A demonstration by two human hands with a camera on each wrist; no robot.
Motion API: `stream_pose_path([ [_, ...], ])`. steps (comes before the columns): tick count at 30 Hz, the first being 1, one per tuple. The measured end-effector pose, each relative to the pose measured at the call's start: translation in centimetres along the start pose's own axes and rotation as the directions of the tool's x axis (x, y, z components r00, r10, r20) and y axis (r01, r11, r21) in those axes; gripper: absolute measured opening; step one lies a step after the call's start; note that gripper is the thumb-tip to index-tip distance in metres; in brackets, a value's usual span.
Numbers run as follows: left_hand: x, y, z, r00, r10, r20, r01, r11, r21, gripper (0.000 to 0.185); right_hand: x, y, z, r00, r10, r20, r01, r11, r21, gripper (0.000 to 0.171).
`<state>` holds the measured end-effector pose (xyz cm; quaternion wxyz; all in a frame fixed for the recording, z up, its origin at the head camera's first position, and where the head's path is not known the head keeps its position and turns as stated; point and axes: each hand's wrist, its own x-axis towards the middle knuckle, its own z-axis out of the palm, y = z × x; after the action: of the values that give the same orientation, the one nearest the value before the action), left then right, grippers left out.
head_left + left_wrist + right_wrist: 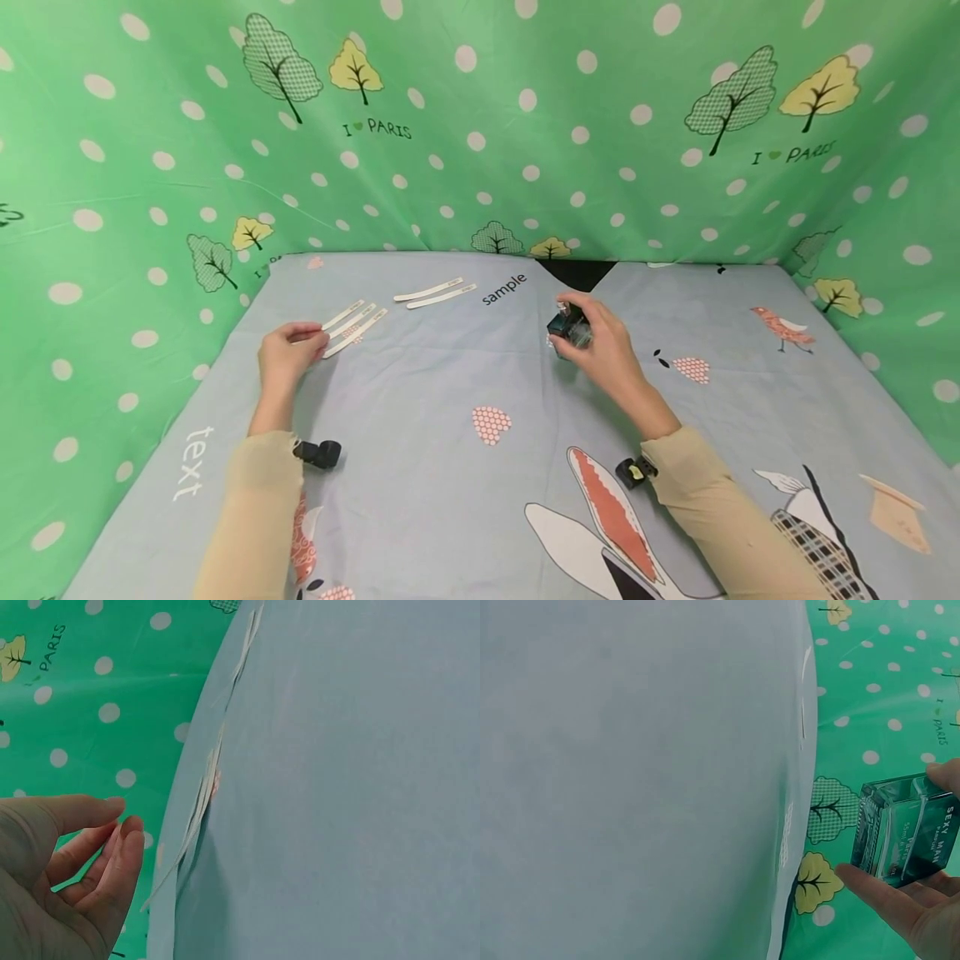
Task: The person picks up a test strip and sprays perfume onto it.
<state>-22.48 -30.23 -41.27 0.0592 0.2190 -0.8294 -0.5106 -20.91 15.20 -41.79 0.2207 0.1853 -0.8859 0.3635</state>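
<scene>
L hand: left side [292,354], fingers bent but loose, thumb near fingertips; wrist view shows nothing pinched between them. In head view the tips overlap the near ends of the strips; can't tell if touching.

Near strips: three white paper strips [354,321] on cloth, side by side w/ small gaps, printed ends far-right. Spacing prob. keeps them from sticking or overlapping; slant prob. leaves the plain ends handy for L hand.

Far strips: two more [441,297], far and right of the trio, same slant, apart from it. Prob. kept as a separate grp.

R hand: right of centre [611,350], gripping the btl, thumb on near side, fingers on far side.

Btl: dark-glass perfume btl [579,333], "SEXY MAN" on label, looks held up off the cloth. Grip across body prob. for steadiness; can't tell if capped.

Edges: far strips fairly nr the table's far edge, where green curtain [480,200] rises; trio nearer the left edge, so less room that way. Btl well in from right edge.

Room: wide stretch of grey tablecloth [427,375] b/w hands, more toward near side; best space for a sideways move, approx. level w/ both hands.
</scene>
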Motion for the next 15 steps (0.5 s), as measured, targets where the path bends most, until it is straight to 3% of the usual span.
stream_pose_path([
  [15, -0.1, 1.0, 1.3, 0.998, 0.058, 0.010, -0.059, 0.998, 0.029, 0.038, 0.1, 0.2, 0.1, 1.000, -0.006, 0.006, 0.006, 1.000, -0.011, 0.057],
])
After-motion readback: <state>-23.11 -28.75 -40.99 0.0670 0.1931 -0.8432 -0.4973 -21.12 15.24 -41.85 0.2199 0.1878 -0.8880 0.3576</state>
